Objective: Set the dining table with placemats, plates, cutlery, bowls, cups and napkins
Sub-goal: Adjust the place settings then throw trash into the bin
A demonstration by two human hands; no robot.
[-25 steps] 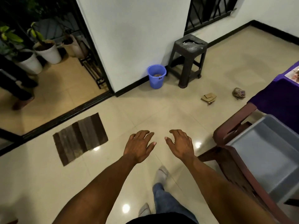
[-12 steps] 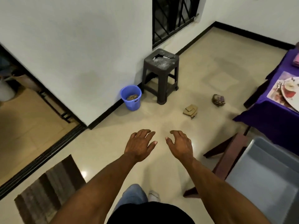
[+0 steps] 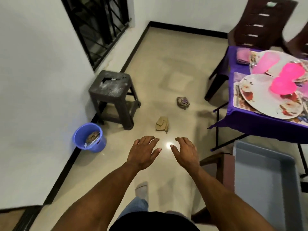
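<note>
Landmark: dark stool (image 3: 111, 95) against the white wall. Left of and nearer than the stool, a blue bucket (image 3: 89, 137) on the floor with scraps inside. Right of the stool, nearer side, a folded cardboard piece (image 3: 162, 125); further right, a crumpled wrapper (image 3: 183, 102), both on the tile floor.

Left hand (image 3: 143, 153) held out in the air, nearer than the stool, palm down, fingers spread and relaxed, holding nothing. Right hand (image 3: 185, 152) just beside it, same pose, loosely spread, holding nothing, not touching anything.

Far right of the stool: table with purple cloth (image 3: 260, 122). On it a placemat (image 3: 237, 99) under a floral plate (image 3: 260, 97), pink cup (image 3: 283, 85) on that plate. Behind it a second plate (image 3: 280, 56) with pink cups, blurred. Pink folded napkin (image 3: 242, 55) at the far table corner. Brown chair (image 3: 260, 22) beyond the table. Grey tub (image 3: 260, 180) on a chair seat, nearer than the table, at frame right.
</note>
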